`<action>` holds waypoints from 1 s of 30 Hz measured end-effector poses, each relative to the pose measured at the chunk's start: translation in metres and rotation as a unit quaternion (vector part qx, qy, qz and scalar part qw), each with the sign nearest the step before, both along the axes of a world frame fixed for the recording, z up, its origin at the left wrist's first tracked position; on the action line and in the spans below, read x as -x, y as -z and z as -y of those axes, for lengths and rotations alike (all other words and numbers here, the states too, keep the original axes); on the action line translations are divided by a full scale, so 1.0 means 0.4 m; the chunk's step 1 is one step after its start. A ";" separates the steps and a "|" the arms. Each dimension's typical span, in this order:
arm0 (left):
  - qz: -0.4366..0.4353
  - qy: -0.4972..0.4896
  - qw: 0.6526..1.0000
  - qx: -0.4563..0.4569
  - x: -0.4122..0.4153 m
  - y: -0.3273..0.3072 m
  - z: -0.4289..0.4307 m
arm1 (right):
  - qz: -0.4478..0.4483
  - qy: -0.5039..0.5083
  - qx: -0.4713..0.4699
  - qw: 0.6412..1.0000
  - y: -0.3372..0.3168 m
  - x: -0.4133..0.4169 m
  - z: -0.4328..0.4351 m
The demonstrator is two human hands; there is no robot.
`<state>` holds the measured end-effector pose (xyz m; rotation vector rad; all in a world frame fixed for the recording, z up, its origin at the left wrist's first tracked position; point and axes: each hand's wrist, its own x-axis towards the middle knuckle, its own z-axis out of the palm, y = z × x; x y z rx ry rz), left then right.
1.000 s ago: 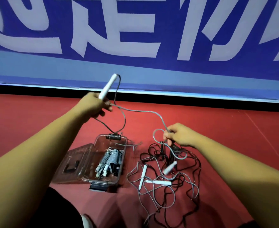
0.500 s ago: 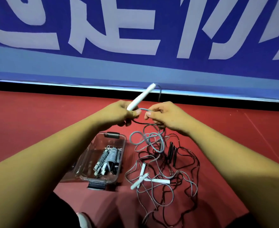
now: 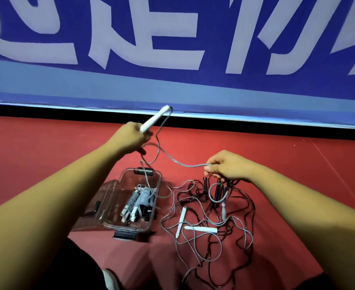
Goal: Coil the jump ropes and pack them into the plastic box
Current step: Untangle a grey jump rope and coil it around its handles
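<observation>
My left hand (image 3: 130,138) grips a white jump rope handle (image 3: 154,119), raised above the floor, with loops of grey cord hanging from the fist. That grey cord (image 3: 180,163) stretches across to my right hand (image 3: 226,167), which pinches it above the pile. A clear plastic box (image 3: 155,206) stands open on the red floor below my left hand, with coiled grey ropes (image 3: 140,200) inside. To its right lies a tangle of grey and black ropes (image 3: 212,222) with white handles (image 3: 201,229) and black handles (image 3: 218,192).
The box's clear lid (image 3: 103,204) lies flat to the box's left. A blue banner with large pale letters (image 3: 172,49) runs along the back above a black strip. My dark-clothed legs and a shoe (image 3: 109,279) sit at the bottom edge. Red floor (image 3: 297,160) spreads to the right.
My hands were together at the handle half a second ago; now they have drawn apart, the left up and left, the right down toward the pile, pulling the grey cord between them.
</observation>
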<state>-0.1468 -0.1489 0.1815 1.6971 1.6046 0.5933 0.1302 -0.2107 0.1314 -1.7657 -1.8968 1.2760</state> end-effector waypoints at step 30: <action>0.071 0.127 0.989 -0.028 -0.059 -0.010 0.048 | -0.021 -0.041 -0.065 0.997 -0.072 0.062 0.011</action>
